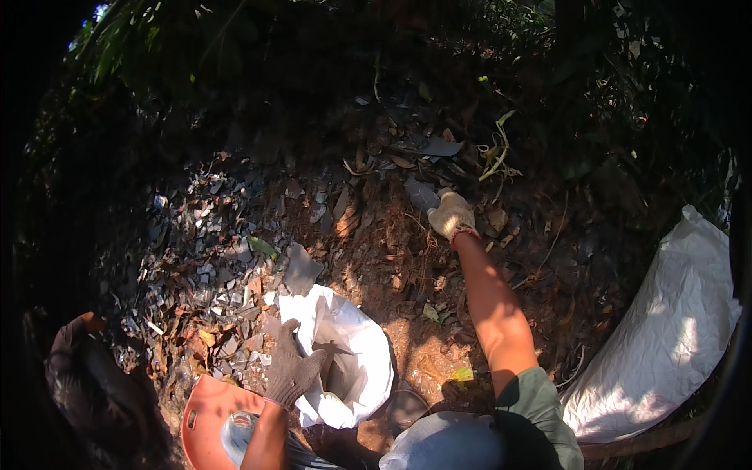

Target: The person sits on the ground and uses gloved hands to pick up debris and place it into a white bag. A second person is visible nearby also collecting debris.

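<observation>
- Out on the littered dirt, at the end of the outstretched right arm, the cream-gloved right hand (452,215) has its fingers bent in, pinching the near end of a flat grey piece (422,193).
- That piece lies low against the ground, its long axis slanting from the glove up to the left, its free end pointing away from the person.
- Nearer the body, the dark-gloved left hand (293,368) is at the left rim of an open white sack (368,364); whether its fingers are clamped, I cannot tell from here.
- Just past that sack's far rim sits a broad grey shard (302,269).
- Left of it spreads a bed of broken chips (207,270), mixed with brown leaves.
- By the left forearm is an orange plastic thing (205,419).
- Over at the far right, a bulky white bag (662,337) leans, its top tilting outward.
</observation>
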`<state>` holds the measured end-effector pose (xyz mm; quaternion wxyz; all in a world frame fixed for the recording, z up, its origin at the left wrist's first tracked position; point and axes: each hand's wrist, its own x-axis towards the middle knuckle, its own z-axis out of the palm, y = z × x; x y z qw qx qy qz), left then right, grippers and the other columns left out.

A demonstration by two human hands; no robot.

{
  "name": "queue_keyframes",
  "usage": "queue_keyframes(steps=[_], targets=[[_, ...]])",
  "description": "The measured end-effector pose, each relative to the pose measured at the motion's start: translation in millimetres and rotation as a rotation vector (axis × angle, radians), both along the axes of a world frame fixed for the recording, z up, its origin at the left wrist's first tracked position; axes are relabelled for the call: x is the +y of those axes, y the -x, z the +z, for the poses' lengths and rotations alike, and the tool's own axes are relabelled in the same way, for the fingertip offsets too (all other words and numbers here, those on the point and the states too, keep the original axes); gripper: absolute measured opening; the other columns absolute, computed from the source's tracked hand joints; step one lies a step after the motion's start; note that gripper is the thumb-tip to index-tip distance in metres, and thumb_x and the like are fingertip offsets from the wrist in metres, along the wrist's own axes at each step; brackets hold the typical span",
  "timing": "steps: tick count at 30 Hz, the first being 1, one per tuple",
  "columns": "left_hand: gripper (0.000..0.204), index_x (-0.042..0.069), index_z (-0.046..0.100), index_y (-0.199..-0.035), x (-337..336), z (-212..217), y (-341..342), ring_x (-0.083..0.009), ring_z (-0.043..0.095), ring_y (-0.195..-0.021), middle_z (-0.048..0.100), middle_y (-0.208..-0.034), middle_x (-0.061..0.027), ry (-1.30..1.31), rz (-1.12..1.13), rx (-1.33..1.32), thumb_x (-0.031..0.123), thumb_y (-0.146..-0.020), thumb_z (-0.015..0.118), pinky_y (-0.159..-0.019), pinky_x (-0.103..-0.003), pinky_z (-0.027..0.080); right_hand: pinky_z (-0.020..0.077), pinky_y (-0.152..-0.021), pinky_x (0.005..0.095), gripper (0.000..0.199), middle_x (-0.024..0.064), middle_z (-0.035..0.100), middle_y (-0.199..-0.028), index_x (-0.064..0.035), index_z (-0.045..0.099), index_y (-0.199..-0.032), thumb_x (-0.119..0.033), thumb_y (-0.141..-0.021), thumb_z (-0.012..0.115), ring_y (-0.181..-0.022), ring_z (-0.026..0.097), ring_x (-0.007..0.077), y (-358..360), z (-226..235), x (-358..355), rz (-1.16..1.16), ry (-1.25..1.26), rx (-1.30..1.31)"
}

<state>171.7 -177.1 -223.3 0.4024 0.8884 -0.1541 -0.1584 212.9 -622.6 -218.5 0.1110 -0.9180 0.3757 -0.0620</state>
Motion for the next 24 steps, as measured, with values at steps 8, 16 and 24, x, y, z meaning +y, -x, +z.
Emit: queue_keyframes(steps=[8, 16, 24], targets=[[0.065, -0.003, 0.055, -0.131, 19, -9, -15, -0.0253, 0.062, -0.104, 0.063, -0.116, -0.0154, 0.089, 0.188, -0.100, 0.009, -0.071, 0.076, -0.094, -0.037, 0.050, 0.0500, -0.071, 0.0383, 0.028, 0.0125, 0.071, -0.083, 0.0018, 0.072, -0.098, -0.023, -0.085, 0.072, -0.076, 0.065, 0.0222, 107, 24, 110, 0.145, -0.726, -0.802], [0.062, -0.001, 0.058, -0.131, 45, -31, -32, -0.0226, 0.062, -0.105, 0.064, -0.120, -0.0125, 0.164, 0.267, -0.247, 0.002, -0.071, 0.073, -0.095, -0.036, 0.051, 0.0459, -0.105, 0.0584, 0.067, 0.0243, 0.036, -0.157, -0.0110, 0.041, -0.152, -0.037, -0.094, 0.063, -0.141, 0.043, 0.0429, 21, 1, 191, 0.505, 0.223, -0.014], [0.066, -0.002, 0.055, -0.131, 28, 1, -15, -0.0305, 0.066, -0.107, 0.064, -0.120, -0.0187, 0.200, 0.226, -0.126, 0.015, -0.071, 0.078, -0.094, -0.041, 0.053, 0.0511, -0.102, 0.0525, 0.069, 0.0272, 0.059, -0.141, -0.0023, 0.046, -0.151, -0.028, -0.092, 0.069, -0.133, 0.057, 0.0398, -50, -6, 78, 0.137, 0.210, 0.230]])
